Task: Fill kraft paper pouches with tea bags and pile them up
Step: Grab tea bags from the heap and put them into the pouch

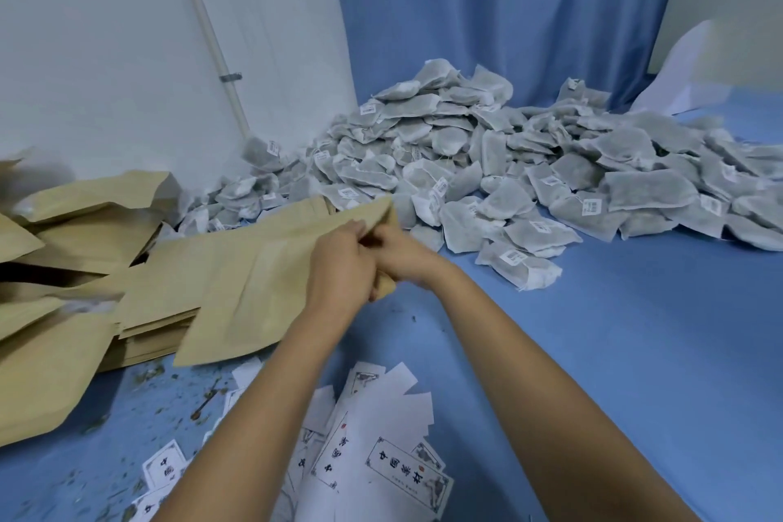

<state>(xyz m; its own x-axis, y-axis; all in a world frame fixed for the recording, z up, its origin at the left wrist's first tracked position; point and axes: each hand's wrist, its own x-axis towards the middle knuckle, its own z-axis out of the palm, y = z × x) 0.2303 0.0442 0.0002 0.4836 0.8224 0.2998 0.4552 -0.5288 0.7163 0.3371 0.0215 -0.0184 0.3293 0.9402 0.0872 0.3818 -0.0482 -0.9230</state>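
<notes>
1. Both forearms reach forward and meet, the left hand (339,267) and right hand (406,254) pressed side by side.
2. Fingers of each hand curl onto the right end of one kraft pouch (254,280), both gripping it there. I can't tell whether its mouth is parted.
3. The pouch slants out to the left of the grip, slightly blurred, above a stack of pouches (156,331).
4. Tea bags (508,165) are heaped just beyond and to the right of the grip.
5. Printed labels (381,462) lie under the forearms on the blue cloth (635,352).
</notes>
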